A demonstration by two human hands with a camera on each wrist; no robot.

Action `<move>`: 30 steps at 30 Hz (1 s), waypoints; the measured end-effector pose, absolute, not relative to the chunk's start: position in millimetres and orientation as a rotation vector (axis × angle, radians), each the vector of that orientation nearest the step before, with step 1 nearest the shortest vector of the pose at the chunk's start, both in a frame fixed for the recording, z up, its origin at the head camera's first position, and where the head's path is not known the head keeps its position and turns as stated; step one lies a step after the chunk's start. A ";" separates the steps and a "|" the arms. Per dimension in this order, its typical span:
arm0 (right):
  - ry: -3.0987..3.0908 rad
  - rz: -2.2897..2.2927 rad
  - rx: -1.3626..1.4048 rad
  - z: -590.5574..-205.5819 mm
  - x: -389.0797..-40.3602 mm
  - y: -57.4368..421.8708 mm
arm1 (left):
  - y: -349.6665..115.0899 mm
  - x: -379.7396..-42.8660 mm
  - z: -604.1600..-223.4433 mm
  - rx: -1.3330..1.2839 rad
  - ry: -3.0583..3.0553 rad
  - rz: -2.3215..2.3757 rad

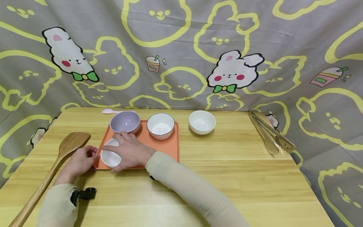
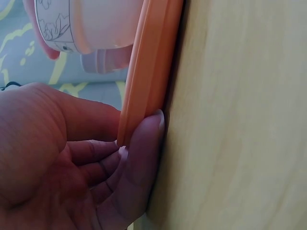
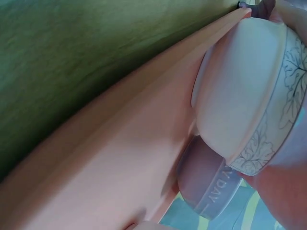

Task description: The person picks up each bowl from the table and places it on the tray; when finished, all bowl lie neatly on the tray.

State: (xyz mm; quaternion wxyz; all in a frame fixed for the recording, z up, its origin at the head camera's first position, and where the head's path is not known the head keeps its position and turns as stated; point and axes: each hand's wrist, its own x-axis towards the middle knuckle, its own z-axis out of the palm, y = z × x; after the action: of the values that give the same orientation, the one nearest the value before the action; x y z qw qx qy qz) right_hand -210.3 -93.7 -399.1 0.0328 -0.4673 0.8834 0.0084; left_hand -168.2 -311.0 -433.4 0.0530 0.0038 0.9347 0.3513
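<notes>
My left hand [image 1: 80,162] pinches the left edge of the orange tray [image 1: 164,148], thumb and fingers on either side of the rim in the left wrist view. My right hand [image 1: 131,151] spans the small white bowl [image 1: 111,157] at the tray's near left and grips it by its sides. Grey leaf drawings run round this bowl's outside [image 3: 259,96] in the right wrist view. Close behind that hand, a lilac bowl [image 1: 125,121] sits at the tray's far left. A white bowl with a dark rim [image 1: 160,126] stands at the far right of the tray.
Another white bowl [image 1: 202,122] stands on the wooden table [image 1: 227,176] right of the tray. A wooden spatula [image 1: 72,143] lies along the left side, and a pale pink spoon [image 1: 109,111] behind the lilac bowl. Metal tongs [image 1: 266,134] rest at the right edge. A patterned curtain [image 1: 175,56] hangs behind.
</notes>
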 end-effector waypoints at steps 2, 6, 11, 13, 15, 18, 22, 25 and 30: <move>2.731 0.033 -1.440 -400.0 -210.1 -95.1 | -311.2 -167.7 -433.4 0.010 2.837 1.069; 2.757 0.045 -1.435 -401.3 -208.0 -97.1 | -311.1 -166.0 -433.3 -0.003 2.802 1.085; 2.786 0.041 -1.400 -401.2 -205.6 -95.5 | -310.7 -165.2 -432.8 0.000 2.804 1.073; 2.785 0.039 -1.389 -400.1 -205.1 -93.6 | -310.7 -165.5 -432.7 0.004 2.816 1.062; 2.784 0.040 -1.398 -398.5 -204.5 -90.8 | -310.7 -165.6 -433.0 0.005 2.824 1.056; 2.781 0.058 -1.431 -396.9 -203.2 -84.1 | -310.9 -165.8 -433.5 -0.006 2.815 1.072; 2.802 0.088 -1.490 -395.9 -201.8 -71.4 | -310.4 -166.0 -433.8 -0.026 2.789 1.106; 2.820 0.060 -1.529 -394.8 -201.4 -61.2 | -310.1 -166.7 -433.4 -0.035 2.776 1.127; 2.793 -0.010 -1.535 -389.7 -200.3 -43.3 | -309.9 -166.9 -433.4 -0.056 2.756 1.141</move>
State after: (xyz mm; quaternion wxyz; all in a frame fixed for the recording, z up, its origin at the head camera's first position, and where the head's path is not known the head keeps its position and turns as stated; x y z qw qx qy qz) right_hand -200.3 -43.3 -389.7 -0.0228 -0.4814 0.8762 -0.0030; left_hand -166.9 -309.9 -433.4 0.0789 -0.0186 0.9209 0.3813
